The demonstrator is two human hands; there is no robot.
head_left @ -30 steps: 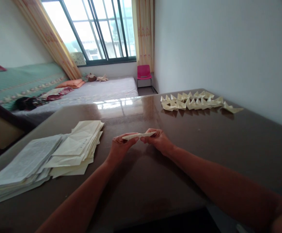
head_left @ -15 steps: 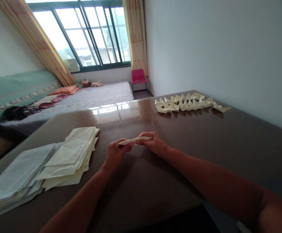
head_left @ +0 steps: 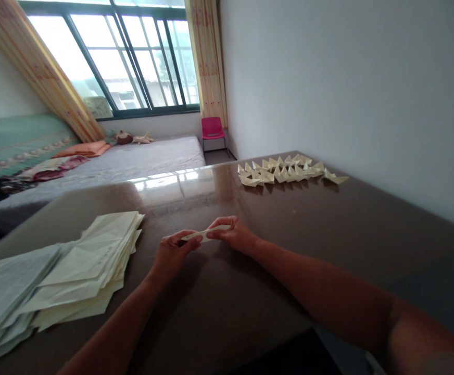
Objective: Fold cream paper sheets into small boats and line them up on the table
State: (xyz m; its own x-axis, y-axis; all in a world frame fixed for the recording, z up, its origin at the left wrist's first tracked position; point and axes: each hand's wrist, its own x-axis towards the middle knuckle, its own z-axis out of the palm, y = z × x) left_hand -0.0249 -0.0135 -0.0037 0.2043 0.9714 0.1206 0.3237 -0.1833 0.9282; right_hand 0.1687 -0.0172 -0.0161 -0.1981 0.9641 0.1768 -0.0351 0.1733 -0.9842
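Observation:
A narrow strip of folded cream paper (head_left: 206, 235) is stretched between my two hands, just above the brown table (head_left: 211, 323). My left hand (head_left: 177, 247) pinches its left end, thumb in front and fingers behind. At the other end my right hand (head_left: 232, 233) grips it the same way, with the thumb close to its middle. The two thumbs are a short gap apart. Part of the strip is hidden by the fingers.
Left of my hands lies a stack of cream sheets (head_left: 90, 260), overlapping a pile of greyish sheets (head_left: 16, 286). Several folded paper boats (head_left: 289, 172) stand in rows at the table's far right, near the wall. A bed (head_left: 164, 151) and a pink chair (head_left: 212, 129) are beyond.
The whole view has shifted, so everything appears further left and slightly lower. Both hands still hold the paper strip, its front face now turned a little more toward me.

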